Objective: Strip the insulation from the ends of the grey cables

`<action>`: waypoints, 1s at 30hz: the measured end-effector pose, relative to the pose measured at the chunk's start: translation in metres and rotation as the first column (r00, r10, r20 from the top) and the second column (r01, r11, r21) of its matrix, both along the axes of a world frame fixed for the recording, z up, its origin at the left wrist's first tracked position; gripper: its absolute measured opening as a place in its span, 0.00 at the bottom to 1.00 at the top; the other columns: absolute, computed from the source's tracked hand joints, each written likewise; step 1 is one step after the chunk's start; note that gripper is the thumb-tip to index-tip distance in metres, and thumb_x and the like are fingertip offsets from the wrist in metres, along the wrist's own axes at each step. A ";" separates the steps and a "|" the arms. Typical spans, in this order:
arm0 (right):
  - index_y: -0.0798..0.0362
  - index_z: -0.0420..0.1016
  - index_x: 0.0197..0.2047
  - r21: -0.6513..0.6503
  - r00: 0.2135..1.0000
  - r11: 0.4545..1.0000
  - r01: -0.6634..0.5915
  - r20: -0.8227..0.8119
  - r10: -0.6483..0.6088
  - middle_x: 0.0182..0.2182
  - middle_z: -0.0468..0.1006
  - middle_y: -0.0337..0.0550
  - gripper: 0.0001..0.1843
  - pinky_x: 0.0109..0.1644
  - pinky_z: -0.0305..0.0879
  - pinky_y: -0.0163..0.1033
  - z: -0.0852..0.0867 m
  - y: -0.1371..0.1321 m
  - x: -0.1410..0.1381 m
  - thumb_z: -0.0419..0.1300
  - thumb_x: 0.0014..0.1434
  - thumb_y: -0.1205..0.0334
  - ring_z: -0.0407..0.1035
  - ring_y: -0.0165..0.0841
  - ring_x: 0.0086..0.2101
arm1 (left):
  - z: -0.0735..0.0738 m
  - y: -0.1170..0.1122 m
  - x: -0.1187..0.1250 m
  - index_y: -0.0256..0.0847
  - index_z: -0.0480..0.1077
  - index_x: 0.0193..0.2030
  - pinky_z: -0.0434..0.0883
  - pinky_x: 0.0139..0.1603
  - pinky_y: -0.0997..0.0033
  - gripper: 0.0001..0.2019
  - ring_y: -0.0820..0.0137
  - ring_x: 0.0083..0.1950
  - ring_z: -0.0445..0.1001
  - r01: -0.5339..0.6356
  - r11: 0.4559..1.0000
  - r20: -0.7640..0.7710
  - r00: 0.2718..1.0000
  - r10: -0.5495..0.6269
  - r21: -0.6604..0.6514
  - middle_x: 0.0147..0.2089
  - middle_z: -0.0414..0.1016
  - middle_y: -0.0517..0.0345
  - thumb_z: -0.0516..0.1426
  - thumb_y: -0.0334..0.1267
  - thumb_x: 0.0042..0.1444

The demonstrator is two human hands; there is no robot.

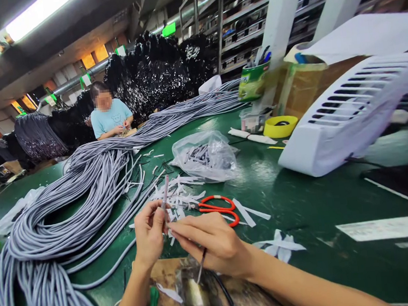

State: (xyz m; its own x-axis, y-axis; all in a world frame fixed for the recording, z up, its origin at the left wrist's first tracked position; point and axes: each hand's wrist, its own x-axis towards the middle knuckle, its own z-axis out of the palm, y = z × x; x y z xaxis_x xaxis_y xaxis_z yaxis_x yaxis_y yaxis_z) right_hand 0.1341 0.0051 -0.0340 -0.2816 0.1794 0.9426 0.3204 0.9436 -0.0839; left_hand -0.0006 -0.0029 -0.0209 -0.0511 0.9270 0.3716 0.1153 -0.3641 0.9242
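left hand (148,234): fingers curled and pinched around a short gray cable end (165,194), which it holds upright with the pinkish tip poking out above the fingers
right hand (212,245): right up against the left one, its fingertips gripping the same cable end low down; a thin dark strand (201,265) hangs out under the palm, can't tell what it is tbh
scissors (218,209): red handles, lying flat just past the right hand's knuckles
paper strips (179,195): white scraps scattered just beyond both hands, some under the scissors
cable bundle (69,207): huge gray heap on the left hand's outer side, running far off ahead
wooden board (162,273): directly below the hands
plastic bag (204,155): clear, with gray bits inside, further out past the scissors
table (301,201): green, shiny
co-worker (110,116): light blue shirt, well beyond the left hand at the far end
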 end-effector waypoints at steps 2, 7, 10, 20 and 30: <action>0.58 0.72 0.33 0.022 0.996 0.997 -0.071 0.050 0.070 0.22 0.77 0.41 0.06 0.20 0.60 0.33 0.001 -0.004 0.001 0.53 0.56 0.71 0.69 0.26 0.19 | 0.000 0.002 -0.001 0.35 0.66 0.29 0.52 0.17 0.80 0.19 0.81 0.18 0.52 0.036 0.999 0.061 0.998 -0.034 -0.028 0.19 0.58 0.65 0.55 0.53 0.52; 0.53 0.71 0.33 0.054 0.995 0.994 -0.094 -0.040 0.096 0.18 0.75 0.37 0.06 0.21 0.61 0.33 0.007 -0.008 0.010 0.53 0.54 0.70 0.68 0.25 0.17 | -0.002 0.003 -0.004 0.36 0.64 0.27 0.47 0.16 0.80 0.20 0.81 0.18 0.47 0.143 0.985 0.204 0.972 -0.121 -0.094 0.18 0.52 0.67 0.57 0.55 0.49; 0.51 0.71 0.33 0.035 0.987 0.999 -0.013 -0.159 0.018 0.18 0.76 0.36 0.08 0.23 0.63 0.31 0.011 -0.006 0.015 0.54 0.52 0.71 0.68 0.25 0.17 | -0.005 0.003 -0.005 0.36 0.64 0.26 0.47 0.17 0.79 0.20 0.81 0.18 0.47 0.179 0.981 0.197 0.967 -0.163 -0.071 0.18 0.52 0.66 0.56 0.54 0.50; 0.51 0.71 0.40 -0.279 0.928 0.960 0.024 -0.351 -0.125 0.20 0.73 0.35 0.07 0.17 0.58 0.29 0.015 -0.001 0.022 0.58 0.55 0.63 0.61 0.23 0.14 | -0.005 -0.005 -0.004 0.37 0.71 0.33 0.56 0.22 0.75 0.16 0.75 0.21 0.57 0.070 0.989 -0.281 0.959 -0.030 0.133 0.20 0.62 0.61 0.49 0.46 0.59; 0.52 0.69 0.28 -0.521 0.915 0.827 -0.210 -0.402 -0.020 0.14 0.67 0.36 0.05 0.12 0.53 0.33 0.019 0.007 0.020 0.53 0.53 0.67 0.59 0.26 0.13 | -0.008 -0.008 0.002 0.40 0.63 0.50 0.65 0.21 0.79 0.20 0.79 0.22 0.64 0.054 0.972 -0.404 0.914 0.044 0.229 0.46 0.71 0.51 0.59 0.34 0.48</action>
